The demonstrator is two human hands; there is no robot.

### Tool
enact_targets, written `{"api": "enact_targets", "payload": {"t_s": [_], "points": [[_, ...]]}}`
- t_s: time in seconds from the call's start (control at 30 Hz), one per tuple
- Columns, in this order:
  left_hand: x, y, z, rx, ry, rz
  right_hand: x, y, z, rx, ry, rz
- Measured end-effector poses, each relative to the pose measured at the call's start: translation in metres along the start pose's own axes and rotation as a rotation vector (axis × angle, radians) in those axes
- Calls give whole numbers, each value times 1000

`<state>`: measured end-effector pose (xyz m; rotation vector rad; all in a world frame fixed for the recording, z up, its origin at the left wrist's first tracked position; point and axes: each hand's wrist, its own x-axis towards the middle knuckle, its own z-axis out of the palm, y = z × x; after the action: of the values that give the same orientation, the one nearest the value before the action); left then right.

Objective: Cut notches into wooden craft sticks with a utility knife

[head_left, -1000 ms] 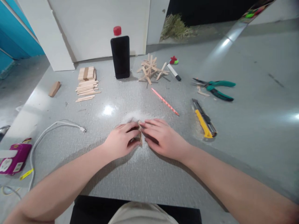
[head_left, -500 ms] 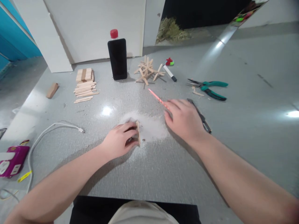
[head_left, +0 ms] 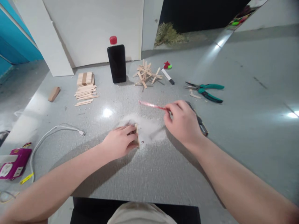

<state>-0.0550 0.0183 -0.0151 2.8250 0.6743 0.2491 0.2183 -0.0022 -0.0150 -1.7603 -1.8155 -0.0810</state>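
Currently right hand (head_left: 183, 123) pinches pink pencil (head_left: 153, 105) at one end, thumb and fingertips closed, pencil raised off table (head_left: 149, 177) near white powder (head_left: 150, 123). Left hand (head_left: 118, 140) half-curled, fingertips touching small wooden piece (head_left: 137, 137) beside powder; can't tell if gripped.

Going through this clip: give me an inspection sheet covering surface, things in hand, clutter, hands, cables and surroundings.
Surface: gray tabletop, pale powder between the hands.
Things in hand: pink pencil, thin wooden piece.
Clutter: craft sticks, marker, pliers, cutter partly hidden.
Hands: left hand holds the wooden piece; right hand pinches the pencil.
Cables: white cable at left, connector end loose.
Surroundings: white panel, straw behind.
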Motion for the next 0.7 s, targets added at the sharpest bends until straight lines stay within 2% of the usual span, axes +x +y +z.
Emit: {"api": "enact_targets", "payload": {"t_s": [0.1, 0.17, 0.3, 0.47, 0.7], "points": [[-3, -4, 1, 1, 30, 48, 5, -17, -15, 156, -23, -89], [-4, -6, 4, -14, 51, 76, 7, -28, -17, 235, -74, -149], [-4, -9, 5, -59, 57, 99, 1, -35, 3, 410, -47, -321], [0, -8, 3, -86, 74, 103, -11, -25, 26, 419, -235, -424], [2, -6, -1, -109, 96, 72, -12, -29, 22, 332, -345, -471]]}}
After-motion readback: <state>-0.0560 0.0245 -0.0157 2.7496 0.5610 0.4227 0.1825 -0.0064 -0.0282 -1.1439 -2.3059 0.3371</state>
